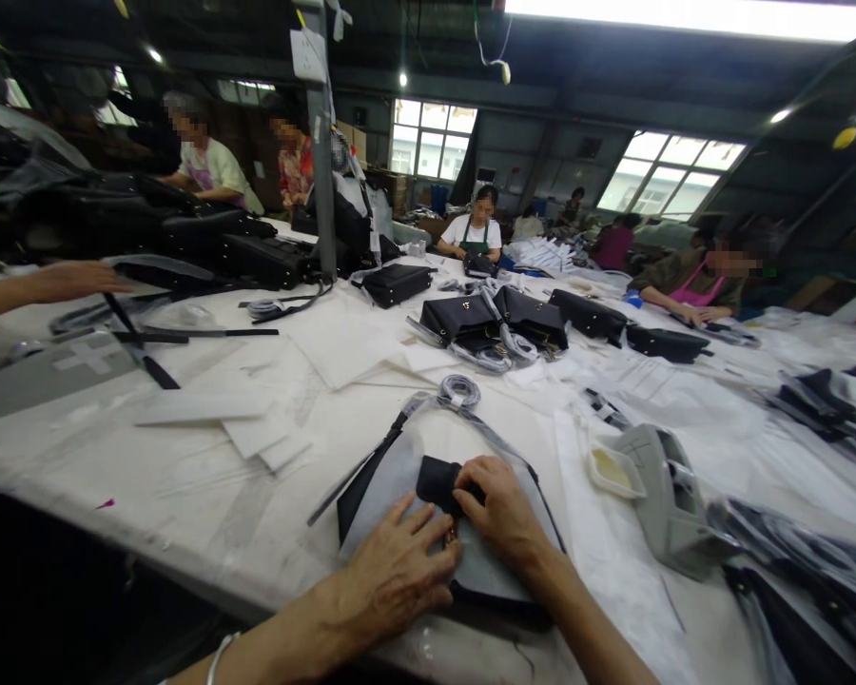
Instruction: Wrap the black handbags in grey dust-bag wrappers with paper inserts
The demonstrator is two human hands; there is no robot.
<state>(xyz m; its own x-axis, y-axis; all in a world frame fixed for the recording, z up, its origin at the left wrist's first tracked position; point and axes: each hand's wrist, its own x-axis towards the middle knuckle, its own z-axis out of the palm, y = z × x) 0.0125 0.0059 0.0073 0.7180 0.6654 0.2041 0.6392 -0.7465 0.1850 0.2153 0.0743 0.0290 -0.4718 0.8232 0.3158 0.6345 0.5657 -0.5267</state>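
Observation:
A black bag (542, 495) lies at the table's near edge, partly covered by a pale grey sheet (389, 476). My left hand (399, 566) rests spread on the sheet, beside a small gold-coloured fitting (449, 535). Across the sheet's middle is a black flap or strap piece (437, 480). The fingers of my right hand (496, 499) are bent together at that piece's right end, pinching it. Beyond the bag sits a wrapped, coiled strap (459, 391).
A grey tape dispenser (663, 504) and a small white tray (615, 473) stand to the right. White sheets (257, 428) lie left. Black bags (460, 319) stand farther back. Another person's hand (89, 279) reaches in at left. A post (322, 190) rises beyond.

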